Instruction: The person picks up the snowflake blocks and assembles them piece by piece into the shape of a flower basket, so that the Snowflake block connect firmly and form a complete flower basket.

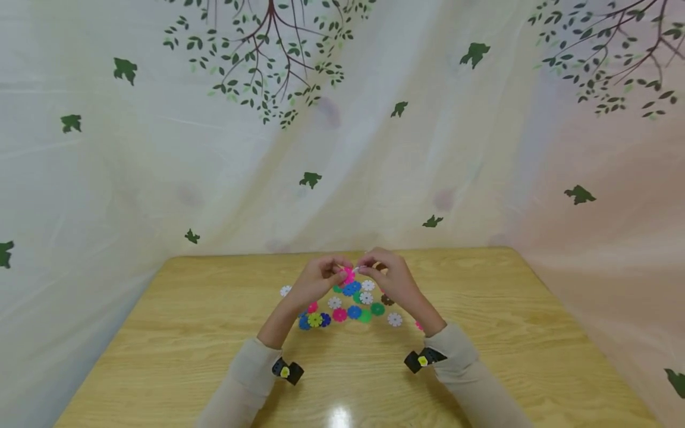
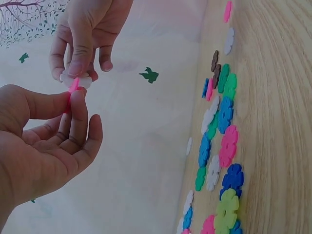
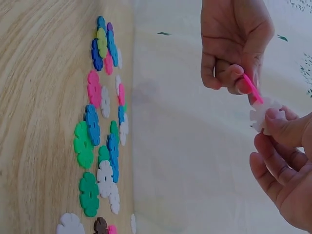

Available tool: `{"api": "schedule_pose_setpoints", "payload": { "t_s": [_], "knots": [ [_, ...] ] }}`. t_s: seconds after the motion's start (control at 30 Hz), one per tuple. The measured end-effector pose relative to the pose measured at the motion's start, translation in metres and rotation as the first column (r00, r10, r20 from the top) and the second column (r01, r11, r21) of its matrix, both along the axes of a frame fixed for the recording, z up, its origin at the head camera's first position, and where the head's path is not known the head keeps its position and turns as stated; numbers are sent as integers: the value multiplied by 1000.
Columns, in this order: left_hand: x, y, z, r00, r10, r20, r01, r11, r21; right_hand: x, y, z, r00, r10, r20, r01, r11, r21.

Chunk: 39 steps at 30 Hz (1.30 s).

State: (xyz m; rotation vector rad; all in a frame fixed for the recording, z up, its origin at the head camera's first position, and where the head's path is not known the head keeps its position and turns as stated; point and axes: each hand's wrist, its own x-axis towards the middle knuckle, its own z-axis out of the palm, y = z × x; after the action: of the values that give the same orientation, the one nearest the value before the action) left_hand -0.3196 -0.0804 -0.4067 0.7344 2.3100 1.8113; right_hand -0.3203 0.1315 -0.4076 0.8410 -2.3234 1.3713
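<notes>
Nearest: flower discs [image 1: 339, 315] flat on desk [image 1: 214, 333], some overlapping, no clear joins. Further out, raised: left hand [image 1: 319, 280] pinches pink disc [image 3: 252, 88], right hand [image 1: 390, 278] pinches white disc [image 3: 258, 116], edges meeting. One join looks underway, can't tell if seated; desk ones left.

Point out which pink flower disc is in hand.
The pink disc pinched in the left hand, its edge at the white disc that the right hand holds. The other visible pink discs are down at the table.
</notes>
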Motion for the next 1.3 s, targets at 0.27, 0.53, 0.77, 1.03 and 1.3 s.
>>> {"api": "schedule_pose_setpoints", "payload": {
  "t_s": [0.27, 0.53, 0.77, 1.03, 1.3],
  "knots": [
    [6, 7, -1, 1000, 7, -6, -7, 1000, -2, 2, -8, -8, 992, -11, -127, -4, 993, -120],
    [10, 5, -1, 998, 54, 31, -55, 998, 39, 5, -20, -16, 971, -74, -226, 40, 988, -149],
    [7, 0, 3, 998, 56, 42, -57, 998, 29, 6, -13, -6, 997, -52, -62, 48, 997, -63],
    [2, -5, 6, 992, 39, 122, -46, 997, 57, 3, 13, 6, 987, -10, 161, -21, 982, 188],
    [-1, -7, 5, 989, 29, 144, -43, 995, 94, 3, 53, -5, 929, 95, 357, -269, 837, 478]
  ]
}}
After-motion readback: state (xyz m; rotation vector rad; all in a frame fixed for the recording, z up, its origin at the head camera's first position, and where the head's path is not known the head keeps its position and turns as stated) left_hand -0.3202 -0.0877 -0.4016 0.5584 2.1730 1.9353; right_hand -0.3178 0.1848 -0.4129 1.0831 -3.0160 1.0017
